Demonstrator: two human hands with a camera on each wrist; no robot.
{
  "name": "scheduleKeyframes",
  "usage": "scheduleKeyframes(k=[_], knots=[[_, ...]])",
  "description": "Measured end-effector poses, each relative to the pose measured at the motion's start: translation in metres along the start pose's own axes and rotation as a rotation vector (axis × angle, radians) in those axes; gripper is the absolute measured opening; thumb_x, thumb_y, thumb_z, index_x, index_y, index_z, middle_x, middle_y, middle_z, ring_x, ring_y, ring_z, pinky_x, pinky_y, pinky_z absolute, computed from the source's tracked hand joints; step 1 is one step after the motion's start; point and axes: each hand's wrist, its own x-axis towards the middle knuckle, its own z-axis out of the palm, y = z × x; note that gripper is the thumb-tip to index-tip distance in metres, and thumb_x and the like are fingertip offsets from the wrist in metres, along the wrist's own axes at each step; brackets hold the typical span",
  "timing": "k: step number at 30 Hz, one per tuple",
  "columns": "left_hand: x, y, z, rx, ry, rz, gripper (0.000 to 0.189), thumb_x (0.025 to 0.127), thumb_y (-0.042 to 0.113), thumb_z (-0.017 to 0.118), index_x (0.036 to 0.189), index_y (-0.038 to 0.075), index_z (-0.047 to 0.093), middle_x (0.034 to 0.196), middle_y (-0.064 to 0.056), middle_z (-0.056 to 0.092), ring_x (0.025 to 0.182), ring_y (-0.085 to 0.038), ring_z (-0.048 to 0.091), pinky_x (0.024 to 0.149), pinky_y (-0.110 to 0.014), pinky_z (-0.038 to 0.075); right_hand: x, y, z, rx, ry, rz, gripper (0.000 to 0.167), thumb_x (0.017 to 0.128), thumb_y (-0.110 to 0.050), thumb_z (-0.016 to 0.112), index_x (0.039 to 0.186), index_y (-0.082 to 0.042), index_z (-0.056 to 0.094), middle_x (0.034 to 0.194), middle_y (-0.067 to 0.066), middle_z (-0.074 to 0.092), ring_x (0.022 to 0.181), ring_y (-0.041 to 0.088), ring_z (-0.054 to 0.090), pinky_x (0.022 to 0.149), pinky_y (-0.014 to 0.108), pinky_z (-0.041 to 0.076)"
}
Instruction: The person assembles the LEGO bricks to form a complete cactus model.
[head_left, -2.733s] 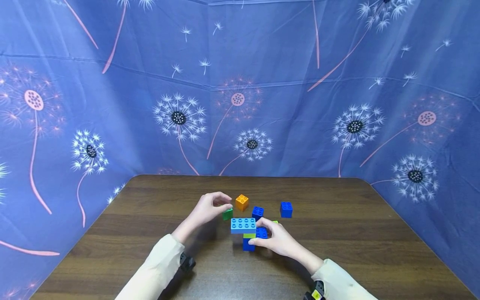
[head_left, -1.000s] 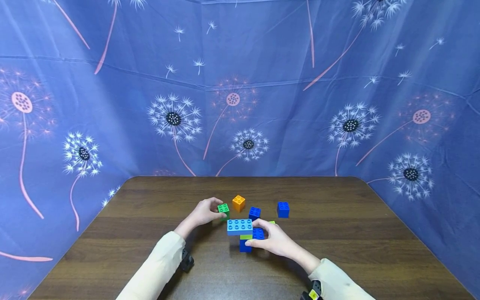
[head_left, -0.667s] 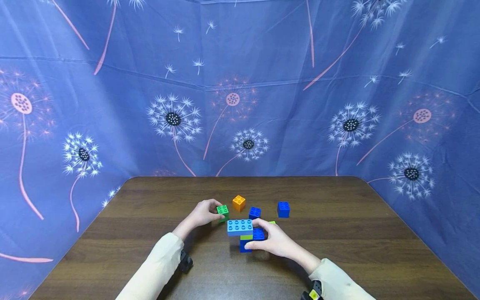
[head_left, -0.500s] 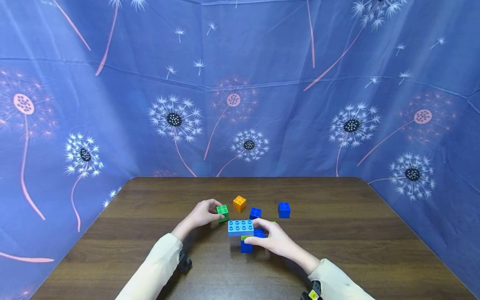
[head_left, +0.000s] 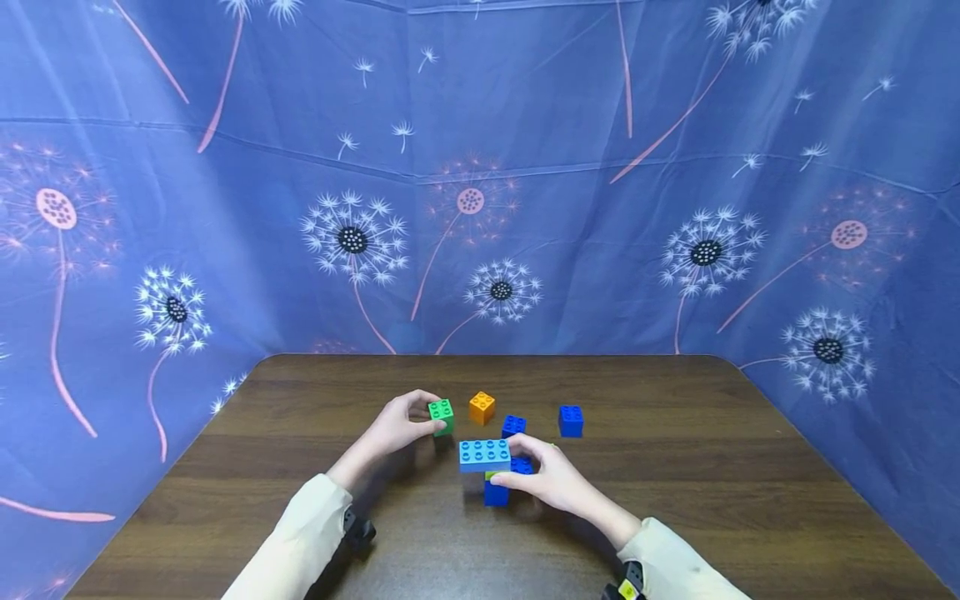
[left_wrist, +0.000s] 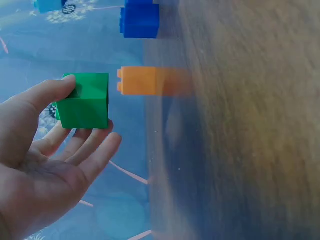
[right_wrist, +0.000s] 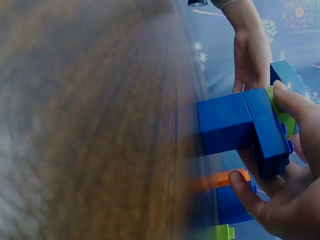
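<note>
My left hand point(head_left: 393, 423) pinches a green toy brick point(head_left: 441, 415) between thumb and fingers. In the left wrist view that green brick point(left_wrist: 85, 105) hangs above the table, its studs facing away from the camera. My right hand point(head_left: 555, 479) grips a built stack of bricks. On top of the stack lies a long light-blue brick point(head_left: 484, 454), over a lime layer point(right_wrist: 285, 120). Below come a long dark-blue brick point(right_wrist: 267, 130) and a smaller blue brick point(right_wrist: 225, 122). Fingers hide part of the stack.
Behind the hands, an orange brick point(head_left: 482, 407) and a blue brick point(head_left: 513, 427) stand on the brown table point(head_left: 675, 467). Another blue brick point(head_left: 571, 422) sits farther right. A lime brick point(right_wrist: 222, 232) shows at the lower edge of the right wrist view. A patterned cloth point(head_left: 585, 275) hangs behind.
My left hand has taken hold of the green brick, raised it and drawn it slightly left, away from the orange brick. The right hand keeps its hold on the stack, almost still.
</note>
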Motion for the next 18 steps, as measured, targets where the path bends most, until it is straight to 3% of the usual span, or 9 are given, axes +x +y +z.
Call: scheduleKeyframes(k=[6,14,18], knots=[[-0.006,0.006,-0.004,-0.069,-0.035,0.013,0.037,0.082,0.018,0.072,0.114,0.004,0.060,0.104,-0.012,0.066,0.094,-0.023,0.065,0.079,-0.034,0.053,0.000,-0.004,-0.003,0.002,-0.003,0.013,0.032,0.083,-0.028,0.071,0.110,-0.015,0.059,0.101,0.002,0.063,0.086,0.013,0.052,0.070,0.022,0.043],[-0.018,0.007,-0.010,-0.075,-0.062,0.051,0.040,0.083,0.022,0.071,0.117,0.003,0.060,0.103,-0.012,0.068,0.093,-0.021,0.066,0.075,-0.027,0.053,-0.008,-0.033,-0.007,-0.006,-0.016,0.004,0.029,0.084,-0.022,0.070,0.108,-0.009,0.059,0.100,0.004,0.063,0.082,0.013,0.052,0.068,0.022,0.042],[-0.024,0.010,-0.012,-0.087,-0.068,0.062,0.041,0.083,0.022,0.072,0.118,0.005,0.061,0.100,-0.010,0.069,0.091,-0.017,0.066,0.074,-0.023,0.052,-0.009,-0.037,-0.007,-0.008,-0.014,-0.012,0.028,0.084,-0.022,0.070,0.107,-0.009,0.059,0.099,0.003,0.063,0.083,0.012,0.053,0.070,0.021,0.043]])
